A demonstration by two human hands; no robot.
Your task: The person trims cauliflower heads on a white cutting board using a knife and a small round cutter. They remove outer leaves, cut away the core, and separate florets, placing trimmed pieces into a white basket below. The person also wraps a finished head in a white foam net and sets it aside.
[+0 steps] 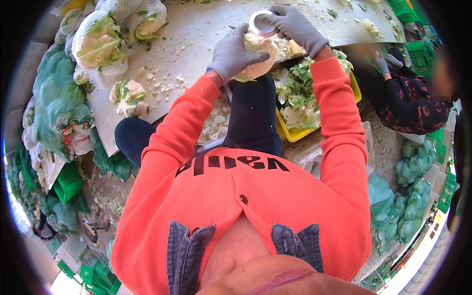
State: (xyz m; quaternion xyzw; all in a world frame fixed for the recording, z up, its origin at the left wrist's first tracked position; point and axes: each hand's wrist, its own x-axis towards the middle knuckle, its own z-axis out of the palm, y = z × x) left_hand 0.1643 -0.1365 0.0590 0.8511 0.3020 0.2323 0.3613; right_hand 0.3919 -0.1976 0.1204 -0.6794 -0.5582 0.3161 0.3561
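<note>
My left hand [236, 55], in a grey glove, holds a trimmed cauliflower head [263, 53] from its left side, above my knee at the table's near edge. My right hand [295, 27], gloved alike, grips a white ring-shaped object [252, 23] that looks like a roll of tape, over the top of that head. What the ring is exactly, I cannot tell. Just below my right hand a wooden handle [294, 47] shows on the table; the rest of it is hidden. Another cauliflower [128, 97] with leaf stubs lies at the table's left edge.
Crumbs litter the pale table [184, 33]. Net-wrapped cauliflowers [97, 44] and a green mesh sack [61, 88] stand left. Leaf trimmings fill a yellow crate [293, 137] by my right knee; white florets [215, 123] lie between my legs. A co-worker [409, 96] sits at right.
</note>
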